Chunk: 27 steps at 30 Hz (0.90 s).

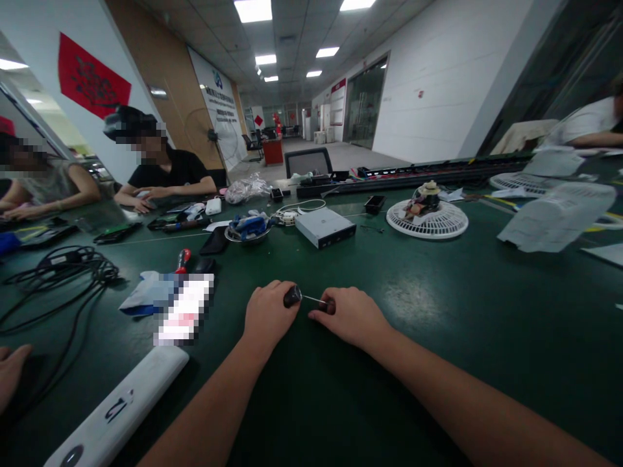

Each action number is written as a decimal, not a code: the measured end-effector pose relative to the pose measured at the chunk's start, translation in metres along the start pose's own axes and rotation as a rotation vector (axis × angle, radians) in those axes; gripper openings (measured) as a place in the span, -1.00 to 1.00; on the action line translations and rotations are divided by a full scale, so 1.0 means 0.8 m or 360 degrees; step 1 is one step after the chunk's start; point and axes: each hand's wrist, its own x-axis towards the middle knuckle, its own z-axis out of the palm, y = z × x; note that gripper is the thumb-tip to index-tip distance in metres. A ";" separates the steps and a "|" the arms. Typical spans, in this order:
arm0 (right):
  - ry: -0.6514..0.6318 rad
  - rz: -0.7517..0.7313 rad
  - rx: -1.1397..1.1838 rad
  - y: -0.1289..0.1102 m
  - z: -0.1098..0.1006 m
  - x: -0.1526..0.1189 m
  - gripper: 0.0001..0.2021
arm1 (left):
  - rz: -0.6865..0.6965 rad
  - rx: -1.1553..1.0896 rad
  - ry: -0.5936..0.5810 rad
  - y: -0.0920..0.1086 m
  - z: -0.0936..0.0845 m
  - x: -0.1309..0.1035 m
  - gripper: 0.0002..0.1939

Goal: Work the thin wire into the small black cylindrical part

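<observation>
My left hand (pixel 271 312) is closed around the dark handle of a screwdriver (pixel 293 296), just above the green table (pixel 302 402). From that handle a thin metal shaft runs right, to my right hand (pixel 353 314). Thumb and fingers of my right hand pinch a small dark brown piece (pixel 328 306) at the far end of the shaft; its kind is too hidden to name. Beyond both hands lies a silver-grey disc drive (pixel 325 227), which neither hand touches.
A white power bank-like bar (pixel 121 405), a lit phone (pixel 187 308), a blue-white packet (pixel 146 293) and coiled black cables (pixel 73 266) lie left. Farther off are a bowl with blue cloth (pixel 248 227), a white fan grille (pixel 427 220) and a white casing (pixel 557 217). Co-workers sit around.
</observation>
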 end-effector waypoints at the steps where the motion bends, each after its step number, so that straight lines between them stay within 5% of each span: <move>1: 0.0011 0.0003 0.0040 -0.001 0.000 0.000 -0.76 | -0.0006 0.0001 -0.0006 0.000 0.000 0.000 -0.80; 11: 0.0117 -0.0076 0.0364 -0.002 -0.001 0.001 -0.81 | 0.0124 -0.0070 -0.0144 0.006 0.002 -0.002 -0.88; 21: 0.0209 -0.0416 0.0566 -0.001 -0.002 0.002 -0.90 | 0.0338 -0.0292 -0.0230 0.011 -0.002 -0.005 -0.87; 27: 0.0287 -0.0335 0.0555 0.000 -0.003 0.003 -0.97 | 0.0396 -0.0297 -0.0185 0.009 0.001 -0.005 -0.83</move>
